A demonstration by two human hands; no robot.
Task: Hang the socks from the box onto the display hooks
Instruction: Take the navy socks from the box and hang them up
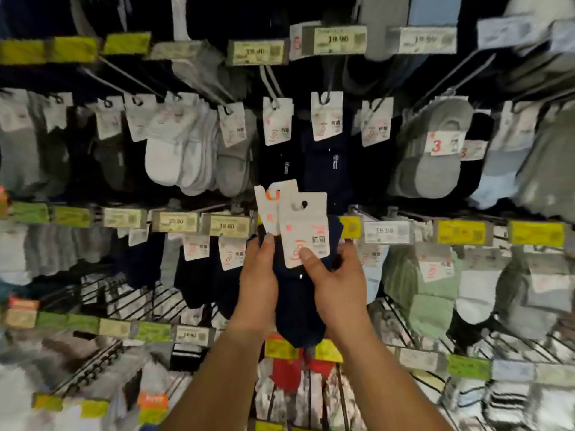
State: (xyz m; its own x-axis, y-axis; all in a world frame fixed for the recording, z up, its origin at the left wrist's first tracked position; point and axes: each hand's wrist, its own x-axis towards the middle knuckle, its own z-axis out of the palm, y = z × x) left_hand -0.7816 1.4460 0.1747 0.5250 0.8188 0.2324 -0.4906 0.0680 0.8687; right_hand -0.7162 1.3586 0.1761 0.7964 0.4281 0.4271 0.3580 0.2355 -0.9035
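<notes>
The left hand grips a bundle of navy socks from the left side, its thumb lying up along the lower edge of the rear white card header. The right hand holds the same bundle from the right, its thumb pressed on the face of the front card header and its fingers curled round the dark fabric behind. Both headers stand upright above the socks, the front one overlapping the rear one, each with a punched hanging slot near its top. The bundle is held in the air in front of the display, not yet on any hook.

Directly above the front header hang two navy sock packs of the same kind, their white cards threaded on display hooks that slope down from a price label rail. To the left of those packs hang white socks and grey ones; to the right, grey no-show socks with a red "3" on their label. Just behind the held bundle runs another rail of price tags reading 19.90, with yellow tags further right. Below and right of the bundle hang pale green socks. Below the bundle, red socks show between the forearms. Much of the outer display is blurred.
</notes>
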